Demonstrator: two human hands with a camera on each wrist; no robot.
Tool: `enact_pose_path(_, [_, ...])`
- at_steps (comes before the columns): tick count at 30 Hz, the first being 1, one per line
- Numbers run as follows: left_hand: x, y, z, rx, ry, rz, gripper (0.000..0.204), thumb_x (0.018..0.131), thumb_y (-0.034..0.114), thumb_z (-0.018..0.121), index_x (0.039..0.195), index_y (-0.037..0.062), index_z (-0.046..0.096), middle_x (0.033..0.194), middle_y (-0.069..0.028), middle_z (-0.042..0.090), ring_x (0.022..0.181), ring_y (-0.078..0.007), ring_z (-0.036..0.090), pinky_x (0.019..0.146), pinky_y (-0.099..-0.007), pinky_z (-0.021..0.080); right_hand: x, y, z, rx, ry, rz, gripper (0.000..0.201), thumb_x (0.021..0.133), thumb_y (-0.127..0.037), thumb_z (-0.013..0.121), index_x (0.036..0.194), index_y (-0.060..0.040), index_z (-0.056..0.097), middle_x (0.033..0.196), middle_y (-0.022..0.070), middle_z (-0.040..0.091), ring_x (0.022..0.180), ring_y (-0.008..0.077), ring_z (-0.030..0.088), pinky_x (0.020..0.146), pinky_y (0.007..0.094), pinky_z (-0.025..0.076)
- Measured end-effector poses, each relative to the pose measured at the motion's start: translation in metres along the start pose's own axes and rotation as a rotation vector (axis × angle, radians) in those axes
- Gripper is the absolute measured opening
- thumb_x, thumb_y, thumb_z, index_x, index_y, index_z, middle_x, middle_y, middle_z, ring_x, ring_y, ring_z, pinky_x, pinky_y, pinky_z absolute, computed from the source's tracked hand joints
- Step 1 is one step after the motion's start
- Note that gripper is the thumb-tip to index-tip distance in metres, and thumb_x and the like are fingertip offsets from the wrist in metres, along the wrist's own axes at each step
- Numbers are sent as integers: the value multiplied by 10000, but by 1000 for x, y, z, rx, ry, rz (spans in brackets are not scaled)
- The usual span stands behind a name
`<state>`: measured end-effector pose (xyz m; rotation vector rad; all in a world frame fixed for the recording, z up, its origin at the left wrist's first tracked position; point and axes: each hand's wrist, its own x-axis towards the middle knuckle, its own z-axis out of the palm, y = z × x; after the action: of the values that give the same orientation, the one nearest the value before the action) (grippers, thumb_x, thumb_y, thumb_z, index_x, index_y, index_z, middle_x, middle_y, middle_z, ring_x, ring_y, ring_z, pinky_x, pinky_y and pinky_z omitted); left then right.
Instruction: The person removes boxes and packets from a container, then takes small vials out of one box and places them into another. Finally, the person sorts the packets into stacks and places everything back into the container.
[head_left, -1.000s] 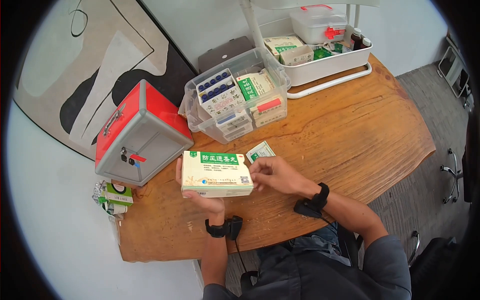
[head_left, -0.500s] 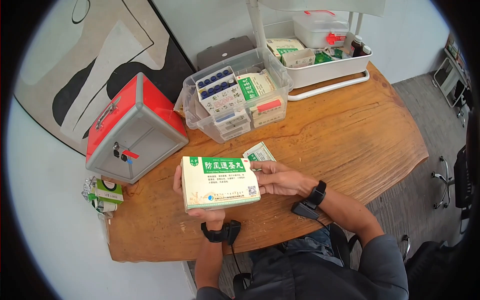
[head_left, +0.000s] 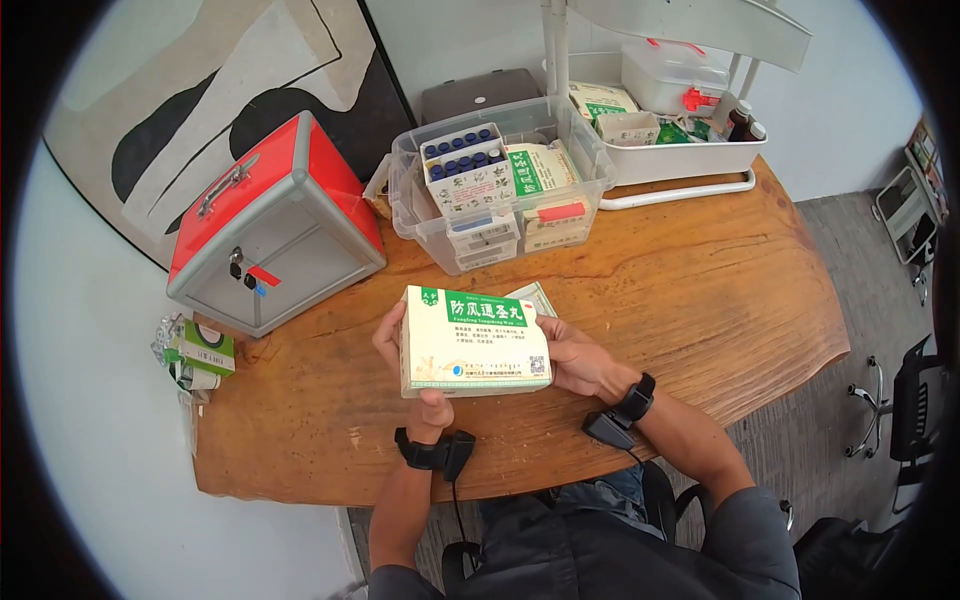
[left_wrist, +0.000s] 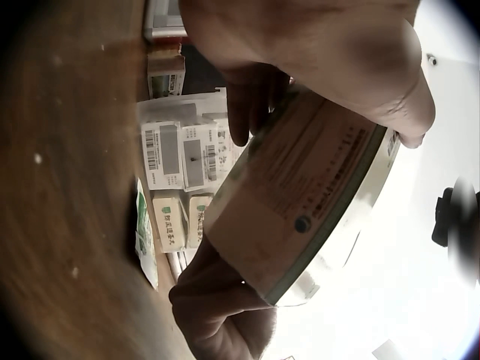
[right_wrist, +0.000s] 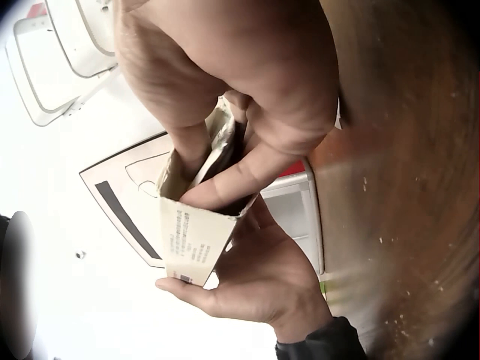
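Less packet [head_left: 537, 295] visible behind box [head_left: 475, 345]

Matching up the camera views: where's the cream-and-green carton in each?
Head: carton just below centre, printed face showing, left hand gripping.
Left wrist: carton right of centre, tilted.
Right wrist: carton left of centre, right hand's fingers in its open end.
Shared landmark: wooden tabletop; middle of head, left side of left wrist, right side of right wrist.

2 forearms [head_left: 402, 515] angled inward; left hand [head_left: 428, 416] gripping, right hand's [head_left: 583, 362] fingers bent.
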<state>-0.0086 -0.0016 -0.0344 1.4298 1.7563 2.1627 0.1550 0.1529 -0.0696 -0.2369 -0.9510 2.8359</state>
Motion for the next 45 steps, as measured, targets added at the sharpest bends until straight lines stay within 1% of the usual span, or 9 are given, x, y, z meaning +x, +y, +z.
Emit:
enact_pose_path(5, [5, 0, -4, -17, 5, -12, 1145, 872, 895, 492, 1531, -28, 334, 1489, -190, 452, 1416, -286, 447, 1204, -462, 336, 4, -1, -1, -5, 46, -63, 426, 1045, -107, 674, 1453, -50, 568, 1280, 87, 734, 1060, 116, 742, 801, 265, 654])
enact_pose_path(7, [5, 1, -5, -13, 37, 1, 1132, 882, 889, 481, 1525, -34, 347, 1489, -192, 460, 1401, -286, 471, 1192, -454, 363, 0, -7, 0, -44, 11, -46, 453, 1044, -100, 681, 1473, -42, 547, 1179, 51, 762, 830, 64, 723, 564, 183, 564])
enact_pose_path(10, [11, 8, -7, -43, 92, 1, 1129, 887, 895, 466, 1516, -36, 353, 1481, -202, 463, 1389, -289, 481, 1184, -453, 375, -1, -14, 8, -100, 73, -54, 427, 1027, -140, 719, 1416, -34, 578, 1158, 50, 764, 818, 60, 723, 514, 168, 530])
enact_pose_path(19, [30, -7, -48, -163, 407, -12, 936, 1016, 762, 357, 1522, -23, 405, 1446, -217, 558, 1339, -311, 586, 1118, -467, 504, -2, -43, -1, -313, 245, -118, 398, 1025, -177, 732, 1364, -6, 613, 1077, 60, 777, 810, 67, 717, 544, 180, 516])
enact_pose_path(20, [28, -10, -57, -219, 379, -15, 904, 1069, 716, 338, 1578, -29, 387, 1551, -195, 502, 1414, -315, 521, 1186, -464, 421, -3, -46, 2, -365, 276, -130, 399, 1027, -186, 731, 1363, -2, 617, 1077, 61, 776, 804, 70, 710, 562, 192, 523])
enact_pose_path(29, [32, -19, -70, -256, 515, -81, 888, 1071, 719, 339, 1566, -15, 408, 1562, -181, 497, 1429, -314, 508, 1198, -451, 404, -3, -48, 6, -547, 487, -219, 395, 1057, -226, 685, 1383, -9, 627, 1094, 37, 756, 840, 64, 684, 597, 228, 537])
enact_pose_path(37, [33, -16, -77, -275, 653, -88, 885, 1064, 745, 330, 1523, -3, 440, 1536, -167, 512, 1399, -291, 522, 1189, -449, 399, -6, -55, 2, -598, 534, -299, 340, 1067, -258, 682, 1278, 9, 689, 965, 27, 744, 785, 59, 646, 605, 234, 524])
enact_pose_path(43, [39, 1, -76, -264, 733, -57, 869, 1066, 745, 324, 1519, 13, 441, 1539, -158, 508, 1402, -284, 518, 1183, -448, 403, -5, -53, -12, -793, 577, -402, 341, 1047, -259, 714, 1212, 38, 735, 982, 42, 741, 838, 112, 660, 783, 278, 539])
enact_pose_path(45, [37, -3, -77, -259, 721, -62, 869, 1067, 744, 321, 1524, 16, 442, 1537, -156, 509, 1405, -284, 515, 1183, -448, 403, -7, -55, -11, -929, 613, -396, 374, 1032, -261, 732, 1216, 65, 737, 1133, 106, 727, 956, 149, 675, 868, 304, 531])
